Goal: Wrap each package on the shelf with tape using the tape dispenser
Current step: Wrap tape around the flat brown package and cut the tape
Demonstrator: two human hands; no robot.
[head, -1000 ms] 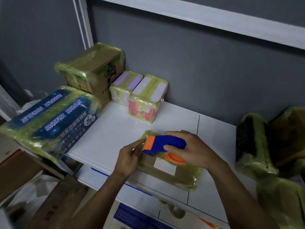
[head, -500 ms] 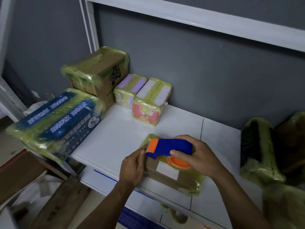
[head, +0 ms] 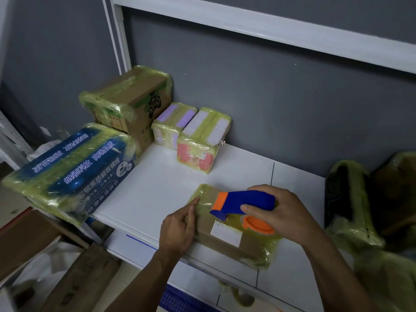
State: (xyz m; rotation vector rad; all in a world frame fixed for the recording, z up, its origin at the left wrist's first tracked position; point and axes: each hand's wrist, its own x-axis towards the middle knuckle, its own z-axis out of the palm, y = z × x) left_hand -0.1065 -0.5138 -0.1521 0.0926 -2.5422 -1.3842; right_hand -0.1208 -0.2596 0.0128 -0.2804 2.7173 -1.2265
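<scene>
Directly, package (head: 227, 247) beneath both hands (head: 177, 228), dispenser (head: 247, 202) atop

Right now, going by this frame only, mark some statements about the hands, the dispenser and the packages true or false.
1. The right hand grips the tape dispenser. True.
2. The left hand is lifted clear of the flat package. False: its fingers rest on the package's left end.
3. The flat package lies on the white shelf. True.
4. The blue package sits at the shelf's right end. False: it is at the left end, overhanging the edge.
</scene>
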